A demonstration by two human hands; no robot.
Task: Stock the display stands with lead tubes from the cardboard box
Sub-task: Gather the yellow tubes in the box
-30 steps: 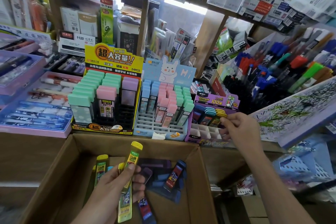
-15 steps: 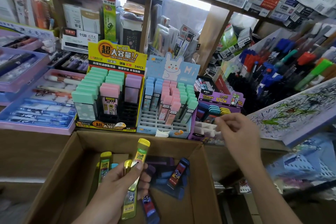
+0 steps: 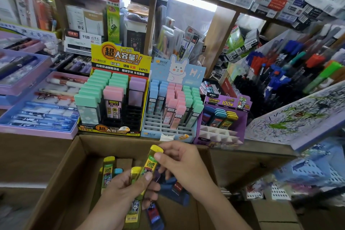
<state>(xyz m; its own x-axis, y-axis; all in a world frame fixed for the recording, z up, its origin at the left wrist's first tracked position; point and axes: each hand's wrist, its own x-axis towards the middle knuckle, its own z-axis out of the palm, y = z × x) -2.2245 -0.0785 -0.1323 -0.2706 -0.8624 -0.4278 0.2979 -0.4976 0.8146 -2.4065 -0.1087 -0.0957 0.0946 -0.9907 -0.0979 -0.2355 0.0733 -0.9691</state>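
Stationery shop, crowded shelving.
2 wooden shelf uprights (image 3: 150, 24), 1 slanted; bright backlight (image 3: 194, 3) behind the stock; brown wooden counter front (image 3: 28, 155) below.

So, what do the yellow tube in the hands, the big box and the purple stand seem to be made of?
The yellow tube: likely plastic, translucent and glossy, with a printed label. The box: brown cardboard, matte, folded flaps. The purple stand: probably printed card, slightly glossy, folded white dividers.
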